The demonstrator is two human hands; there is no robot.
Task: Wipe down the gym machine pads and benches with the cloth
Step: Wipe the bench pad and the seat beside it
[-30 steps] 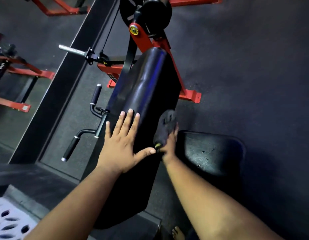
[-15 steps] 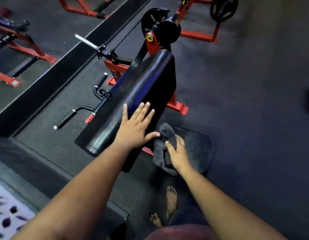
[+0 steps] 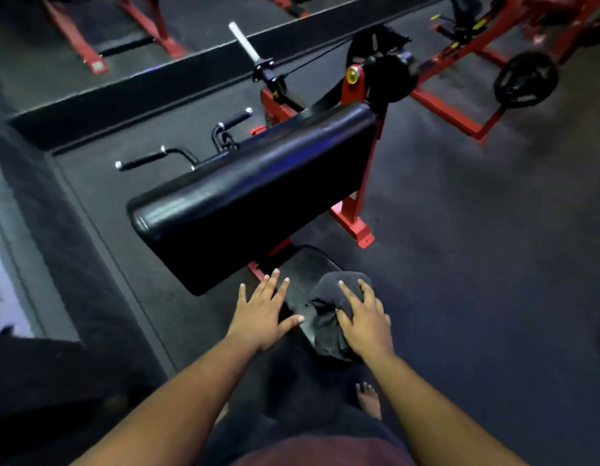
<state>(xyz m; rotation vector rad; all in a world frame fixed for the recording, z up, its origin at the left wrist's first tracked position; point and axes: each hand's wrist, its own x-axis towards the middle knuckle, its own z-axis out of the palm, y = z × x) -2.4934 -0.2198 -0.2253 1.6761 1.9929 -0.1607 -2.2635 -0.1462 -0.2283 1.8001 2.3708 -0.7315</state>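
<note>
Looking down from head height, a person is leaning over a red-framed gym machine on dark rubber flooring. Lying at lower center of the frame is the seat (image 3: 300, 280), a small black pad, low to the floor, its long axis running from lower right up toward the arm pad. A dark gray cloth (image 3: 328, 311) is sitting bunched on the seat's right half, draping over its near edge. The right hand (image 3: 364, 319) is pressing down on the cloth, fingers spread and fairly straight, not clenched. The left hand (image 3: 261, 316) is resting flat at the seat's left edge, fingers splayed and relaxed, holding nothing.

Filling the center of the frame is the arm pad (image 3: 251, 196), long, black and glossy with blue light glinting on it, its long axis running from left center up toward upper right. Two black handles (image 3: 142, 160) are sticking out beyond it at left center. A weight plate (image 3: 526, 79) is hanging on another red frame at upper right. A bare foot (image 3: 368, 400) is showing at bottom center.
</note>
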